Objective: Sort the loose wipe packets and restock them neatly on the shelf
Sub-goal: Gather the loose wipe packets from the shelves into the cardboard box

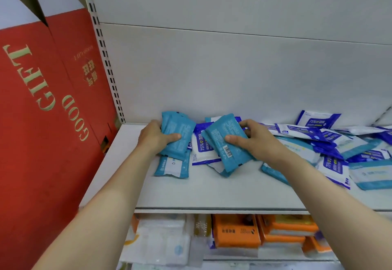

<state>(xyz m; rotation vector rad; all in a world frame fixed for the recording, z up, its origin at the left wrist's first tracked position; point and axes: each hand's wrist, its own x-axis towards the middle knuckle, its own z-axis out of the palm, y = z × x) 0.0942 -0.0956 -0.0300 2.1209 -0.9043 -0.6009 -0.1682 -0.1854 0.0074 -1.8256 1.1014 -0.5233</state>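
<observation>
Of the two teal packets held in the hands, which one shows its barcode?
The teal packet in the right hand: a white barcode label shows near its lower end. The teal packet gripped by the left hand shows none.

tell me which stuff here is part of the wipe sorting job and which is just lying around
Part of the job:
- teal packets in the left hand
- teal packet in the right hand
- loose blue and white packets
- shelf

Just lying about:
- red gift boxes
- orange packs on the lower shelf
</observation>
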